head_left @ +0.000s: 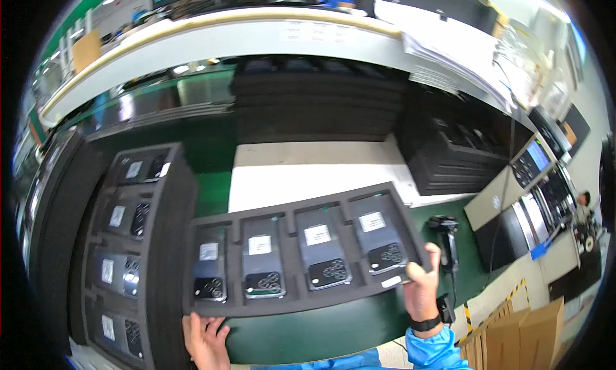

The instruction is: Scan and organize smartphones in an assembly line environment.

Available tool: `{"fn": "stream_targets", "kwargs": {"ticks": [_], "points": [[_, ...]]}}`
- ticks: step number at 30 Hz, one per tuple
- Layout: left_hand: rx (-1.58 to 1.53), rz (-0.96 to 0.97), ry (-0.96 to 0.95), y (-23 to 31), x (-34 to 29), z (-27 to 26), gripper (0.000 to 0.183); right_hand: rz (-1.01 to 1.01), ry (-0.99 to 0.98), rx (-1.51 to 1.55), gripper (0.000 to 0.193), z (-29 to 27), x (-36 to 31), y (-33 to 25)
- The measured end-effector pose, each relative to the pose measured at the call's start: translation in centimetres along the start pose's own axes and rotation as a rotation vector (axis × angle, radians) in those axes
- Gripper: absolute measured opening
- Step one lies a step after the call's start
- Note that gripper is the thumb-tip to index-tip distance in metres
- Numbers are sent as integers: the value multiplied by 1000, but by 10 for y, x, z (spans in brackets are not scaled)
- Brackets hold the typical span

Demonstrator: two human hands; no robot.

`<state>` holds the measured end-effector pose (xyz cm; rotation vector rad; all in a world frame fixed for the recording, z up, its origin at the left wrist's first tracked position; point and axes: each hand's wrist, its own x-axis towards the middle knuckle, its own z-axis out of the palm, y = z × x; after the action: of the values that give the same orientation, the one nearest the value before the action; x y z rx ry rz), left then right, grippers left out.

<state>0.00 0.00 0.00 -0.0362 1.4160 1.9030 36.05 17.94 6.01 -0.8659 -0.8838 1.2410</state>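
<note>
A black foam tray (295,293) lies at a slant in front of me. Four compartments would exceed a small count, so several dark smartphones (330,272) sit in its row of slots, camera ends toward me, each with a white label (317,234) on its back. My right hand (422,293) grips the tray's right end, thumb on the top rim near a small white sticker (391,282). At the near left corner my left hand (206,341) has its fingers spread, tips at the tray's edge; it holds nothing that I can see.
Left stands a stack of foam trays (173,209) with phones in the top one. More black tray stacks (314,110) fill the back, under a shelf (256,33). A handheld scanner (446,232) and a label printer (513,184) stand right, cardboard boxes (520,335) lower right.
</note>
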Motion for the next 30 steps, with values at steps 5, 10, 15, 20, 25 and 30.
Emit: {"fn": "stream_targets", "kwargs": {"ticks": [5, 10, 15, 20, 25, 30], "points": [[97, 249, 97, -31, -68, 40, 43, -65, 66, -518, 49, -55, 23, 30], [356, 867, -294, 12, -72, 96, 5, -78, 60, -960, 42, -54, 20, -4], [695, 1282, -557, 65, -82, 199, 8, -577, 517, -1486, 54, -88, 51, -43], [828, 1718, -965, 16, -38, 317, 14, -95, 332, -1664, 51, -134, 81, -51], [928, 1676, -1108, -58, 24, 358, 13, 166, 139, -839, 46, -112, 65, -67], [924, 1544, -1129, -75, 38, 353, 21, 704, -263, -425, 29, -37, 64, -74]]}}
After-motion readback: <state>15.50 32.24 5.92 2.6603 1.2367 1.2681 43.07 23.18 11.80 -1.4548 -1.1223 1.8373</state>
